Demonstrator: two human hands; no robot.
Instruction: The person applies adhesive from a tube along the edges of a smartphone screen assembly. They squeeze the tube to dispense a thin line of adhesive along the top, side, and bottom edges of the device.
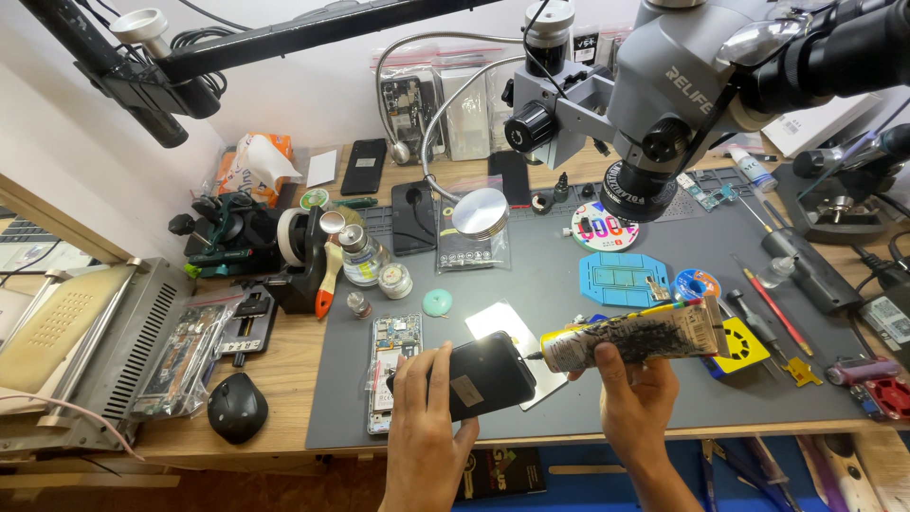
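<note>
My left hand [424,427] grips a black phone part [483,377] by its left end, holding it tilted above the grey work mat [569,313]. My right hand [633,398] holds a long glue tube [635,338] with black scribbled markings. The tube's thin nozzle [533,356] points left and touches the upper right edge of the black part. A shiny metal plate [512,327] lies on the mat just behind the black part. An opened phone body with exposed board [391,353] lies to the left of my left hand.
A microscope head [654,104] hangs over the mat's back right. A blue jig [621,280], tape roll [695,283], screwdrivers [779,313] and yellow tag [741,341] lie to the right. Small bottles [362,256], a tape dispenser [301,251], a black mouse [237,406] and a metal heating unit [85,351] are left.
</note>
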